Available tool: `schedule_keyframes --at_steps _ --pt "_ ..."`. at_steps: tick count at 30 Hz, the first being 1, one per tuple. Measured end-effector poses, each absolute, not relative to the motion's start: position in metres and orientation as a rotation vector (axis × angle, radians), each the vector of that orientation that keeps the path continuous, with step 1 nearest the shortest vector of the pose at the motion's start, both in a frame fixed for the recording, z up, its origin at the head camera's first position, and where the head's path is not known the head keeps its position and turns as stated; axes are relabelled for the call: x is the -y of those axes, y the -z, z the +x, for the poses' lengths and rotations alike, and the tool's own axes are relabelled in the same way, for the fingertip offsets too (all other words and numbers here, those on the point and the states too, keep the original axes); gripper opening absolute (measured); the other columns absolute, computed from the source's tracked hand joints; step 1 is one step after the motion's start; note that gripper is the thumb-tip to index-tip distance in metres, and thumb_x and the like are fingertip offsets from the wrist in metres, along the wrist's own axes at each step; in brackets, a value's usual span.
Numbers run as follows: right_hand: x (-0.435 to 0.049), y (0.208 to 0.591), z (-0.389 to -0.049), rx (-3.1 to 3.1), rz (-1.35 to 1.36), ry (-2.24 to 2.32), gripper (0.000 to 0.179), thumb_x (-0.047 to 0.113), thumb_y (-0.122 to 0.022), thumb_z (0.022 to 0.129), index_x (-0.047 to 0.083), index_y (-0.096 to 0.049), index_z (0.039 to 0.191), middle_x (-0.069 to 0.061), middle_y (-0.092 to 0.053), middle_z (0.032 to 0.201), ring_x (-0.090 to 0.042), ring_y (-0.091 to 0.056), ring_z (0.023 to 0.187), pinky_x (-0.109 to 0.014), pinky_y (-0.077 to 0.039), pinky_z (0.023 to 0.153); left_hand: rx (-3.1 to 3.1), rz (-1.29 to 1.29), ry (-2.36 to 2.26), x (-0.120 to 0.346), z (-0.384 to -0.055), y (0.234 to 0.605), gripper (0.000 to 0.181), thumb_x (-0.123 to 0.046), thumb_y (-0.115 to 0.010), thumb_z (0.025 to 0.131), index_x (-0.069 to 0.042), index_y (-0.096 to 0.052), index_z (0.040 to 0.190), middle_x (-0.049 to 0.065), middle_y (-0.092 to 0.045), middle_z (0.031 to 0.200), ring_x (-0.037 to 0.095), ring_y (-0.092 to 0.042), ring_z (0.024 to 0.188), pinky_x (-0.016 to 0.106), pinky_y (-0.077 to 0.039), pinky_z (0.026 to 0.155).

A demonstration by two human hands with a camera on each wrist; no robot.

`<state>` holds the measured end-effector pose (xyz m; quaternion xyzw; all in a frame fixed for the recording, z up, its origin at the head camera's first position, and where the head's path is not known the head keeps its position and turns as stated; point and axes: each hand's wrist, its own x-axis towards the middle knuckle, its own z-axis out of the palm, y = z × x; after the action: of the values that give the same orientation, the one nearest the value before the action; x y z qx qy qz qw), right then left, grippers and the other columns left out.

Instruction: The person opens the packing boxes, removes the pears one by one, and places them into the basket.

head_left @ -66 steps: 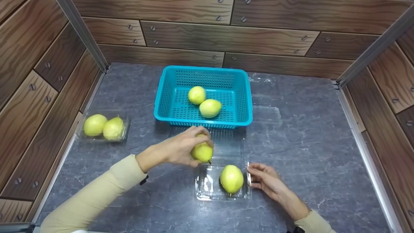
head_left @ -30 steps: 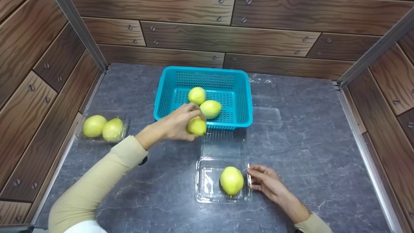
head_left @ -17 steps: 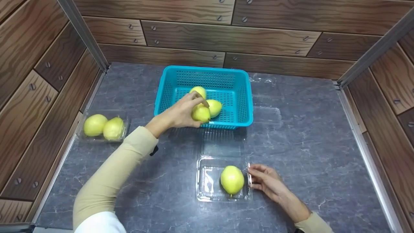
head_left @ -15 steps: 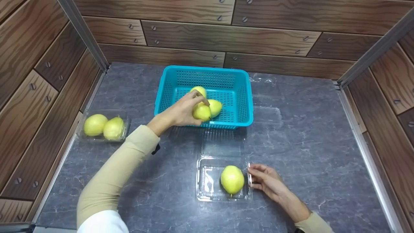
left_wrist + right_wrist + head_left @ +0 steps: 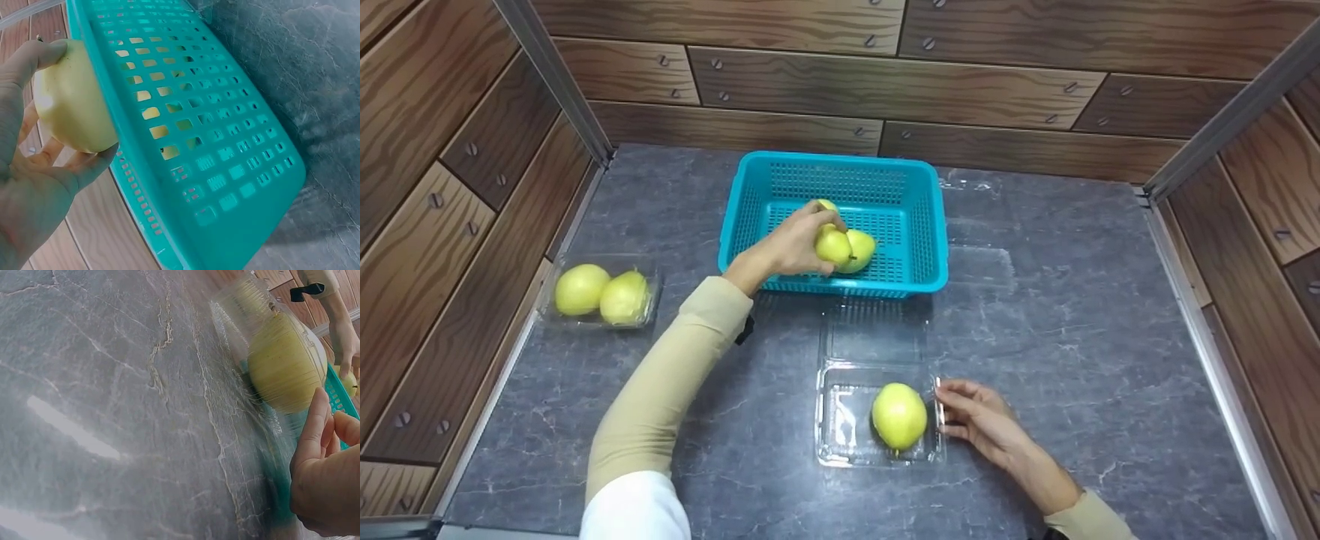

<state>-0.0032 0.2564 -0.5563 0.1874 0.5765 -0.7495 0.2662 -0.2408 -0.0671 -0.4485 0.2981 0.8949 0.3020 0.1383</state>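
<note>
My left hand grips a yellow-green pear over the front part of the teal basket. In the left wrist view, thumb and fingers wrap that pear beside the basket's rim. Two more pears lie in the basket; the front one partly shows, and the other is mostly behind my hand. My right hand pinches the right edge of an open clear plastic clamshell. One pear sits in the clamshell's right half, its stem toward me. The right wrist view shows this pear through the clear wall.
A clear container with two pears stands at the far left. The clamshell's lid lies flat toward the basket. More clear plastic lies right of the basket. Wood-patterned walls enclose the grey marbled table.
My left hand, holding the pear, has gone from above the clamshell back to the basket and is now over its inside. My right hand stays at the clamshell's edge.
</note>
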Motion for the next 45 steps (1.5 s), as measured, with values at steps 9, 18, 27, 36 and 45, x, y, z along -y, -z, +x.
schedule_keyframes --at_steps 9,18,27,36,45 --pt "-0.256 0.555 -0.003 -1.553 0.497 2.028 0.006 0.012 -0.069 0.1 0.017 -0.067 0.103 0.005 -0.066 0.092 -0.008 -0.066 0.075 -0.022 -0.063 0.069 -2.597 0.838 -0.786 0.061 -0.244 0.46 0.06 -0.018 -0.087 0.082 -0.01 -0.063 0.137 0.017 -0.054 0.143 0.032 -0.057 0.123 0.048 -0.057 0.103" --pt "-0.256 0.558 -0.003 -1.556 0.508 2.019 0.006 0.013 -0.07 0.1 0.017 -0.067 0.102 0.005 -0.066 0.091 -0.008 -0.066 0.075 -0.023 -0.063 0.069 -2.632 0.751 -0.74 0.056 -0.251 0.475 0.059 -0.017 -0.087 0.084 -0.008 -0.063 0.137 0.02 -0.053 0.142 0.035 -0.055 0.128 0.051 -0.053 0.109" --pt "-0.257 0.558 -0.003 -1.559 0.516 2.018 0.007 0.013 -0.07 0.1 0.017 -0.067 0.104 0.006 -0.067 0.093 -0.008 -0.066 0.076 -0.022 -0.063 0.07 -2.621 0.723 -0.732 0.055 -0.256 0.486 0.06 -0.021 -0.088 0.085 -0.006 -0.063 0.138 0.021 -0.053 0.145 0.036 -0.056 0.133 0.052 -0.049 0.116" --pt "-0.256 0.559 -0.003 -1.543 0.487 2.029 0.005 0.013 -0.068 0.101 0.018 -0.067 0.103 0.006 -0.066 0.091 -0.007 -0.066 0.075 -0.022 -0.063 0.069 -2.605 0.729 -0.72 0.054 -0.258 0.49 0.059 -0.022 -0.087 0.087 -0.005 -0.063 0.138 0.02 -0.057 0.141 0.036 -0.058 0.13 0.051 -0.051 0.114" --pt "-0.257 0.557 -0.003 -1.536 0.484 2.042 0.006 0.012 -0.068 0.101 0.018 -0.067 0.102 0.006 -0.066 0.09 -0.007 -0.066 0.075 -0.022 -0.063 0.07 -2.613 0.71 -0.756 0.055 -0.257 0.489 0.06 -0.029 -0.087 0.088 -0.005 -0.063 0.138 0.017 -0.059 0.141 0.033 -0.059 0.128 0.048 -0.054 0.11"
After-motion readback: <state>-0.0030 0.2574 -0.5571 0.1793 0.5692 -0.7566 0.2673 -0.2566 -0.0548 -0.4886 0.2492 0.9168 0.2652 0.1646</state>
